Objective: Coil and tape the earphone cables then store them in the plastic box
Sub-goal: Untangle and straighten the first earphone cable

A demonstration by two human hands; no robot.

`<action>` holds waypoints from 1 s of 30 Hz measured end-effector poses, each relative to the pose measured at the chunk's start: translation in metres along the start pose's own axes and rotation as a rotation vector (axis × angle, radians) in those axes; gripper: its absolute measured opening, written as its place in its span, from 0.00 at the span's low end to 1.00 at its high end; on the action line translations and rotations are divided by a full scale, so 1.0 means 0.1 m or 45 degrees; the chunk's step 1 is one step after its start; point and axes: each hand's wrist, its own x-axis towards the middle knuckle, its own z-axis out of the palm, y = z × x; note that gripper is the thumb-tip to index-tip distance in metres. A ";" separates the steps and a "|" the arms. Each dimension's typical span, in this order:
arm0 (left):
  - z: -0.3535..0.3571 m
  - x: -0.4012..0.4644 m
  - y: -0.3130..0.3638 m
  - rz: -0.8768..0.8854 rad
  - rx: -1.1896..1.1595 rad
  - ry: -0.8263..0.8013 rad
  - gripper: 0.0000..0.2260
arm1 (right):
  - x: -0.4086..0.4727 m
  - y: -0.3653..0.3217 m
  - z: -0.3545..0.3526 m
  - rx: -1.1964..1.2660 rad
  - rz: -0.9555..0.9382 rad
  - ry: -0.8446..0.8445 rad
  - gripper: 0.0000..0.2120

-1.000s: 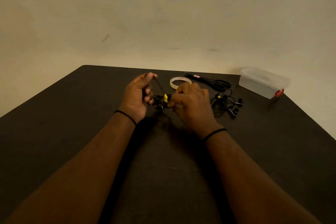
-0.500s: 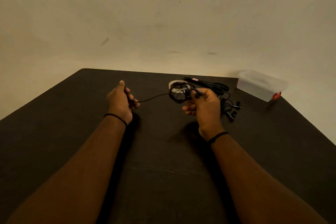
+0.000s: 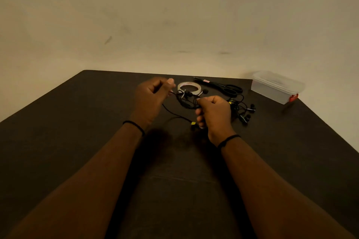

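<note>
- My right hand point(image 3: 213, 111) has its fingers point(image 3: 201, 109) curled round the coiled earphone cable point(image 3: 186, 103), holding it above the desk point(image 3: 77, 141).
- My left hand point(image 3: 153, 97) pinches the loose strand and feeds it toward the coil; the tail and yellow-marked plug point(image 3: 193, 123) hang below.
- I judge the coiling is nearly finished; taping comes next, so I need the tape roll point(image 3: 189, 87) just behind.
- Scissors point(image 3: 223, 87) lie beyond it, more earphones point(image 3: 241, 109) sit right, untaped.
- The plastic box point(image 3: 275, 87) stands far right, lid on.
</note>
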 end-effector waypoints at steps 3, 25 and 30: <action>-0.02 -0.04 -0.02 0.023 -0.028 -0.254 0.13 | 0.02 -0.04 -0.04 0.098 0.146 -0.030 0.05; 0.00 0.04 0.10 0.664 0.741 -0.247 0.05 | 0.06 -0.08 -0.06 -0.058 0.351 -0.083 0.03; 0.03 0.02 0.10 0.696 0.754 -0.284 0.06 | 0.10 -0.07 -0.06 -0.068 0.404 -0.128 0.09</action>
